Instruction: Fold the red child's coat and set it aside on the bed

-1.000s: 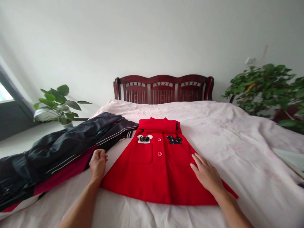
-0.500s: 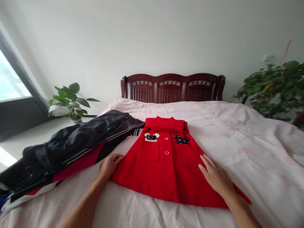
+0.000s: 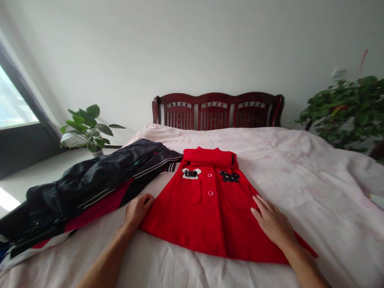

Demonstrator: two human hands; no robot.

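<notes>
A red coat (image 3: 207,224) lies flat on the bed, its top part folded down over itself. Two round buttons run down its middle. A white patch with a dark bow (image 3: 191,173) sits over one pocket and a black dotted patch (image 3: 229,176) over the other. My left hand (image 3: 138,210) is at the coat's left side edge, fingers curled closed there; the fingertips are partly hidden. My right hand (image 3: 271,220) rests open on the coat's right side, palm down with fingers stretched toward the pocket.
Dark clothes (image 3: 99,176) with white stripes and a magenta panel are heaped at the left of the bed. A pale bedsheet (image 3: 288,160) covers the bed, with a dark wooden headboard (image 3: 214,112) behind. Leafy plants stand left (image 3: 87,126) and right (image 3: 345,112).
My left hand has drawn slightly left and its fingers have curled in more. The right hand and the red coat look unmoved.
</notes>
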